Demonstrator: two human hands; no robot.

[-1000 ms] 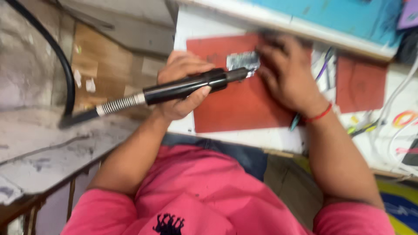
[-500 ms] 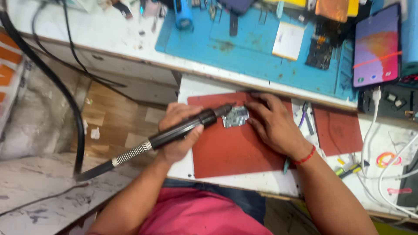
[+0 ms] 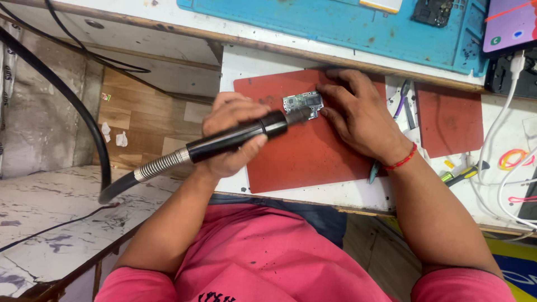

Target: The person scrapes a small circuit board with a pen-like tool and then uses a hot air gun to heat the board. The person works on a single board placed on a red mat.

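While left hand (image 3: 232, 131) grips ribbed-hose handpiece (image 3: 235, 138), right hand (image 3: 358, 114) pins pcb (image 3: 302, 103).

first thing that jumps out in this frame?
The black rotary handpiece in the left hand, its tip on the small circuit board at frame centre. The right hand pins that board to the red mat. A thick black flexible shaft arcs away on the left.
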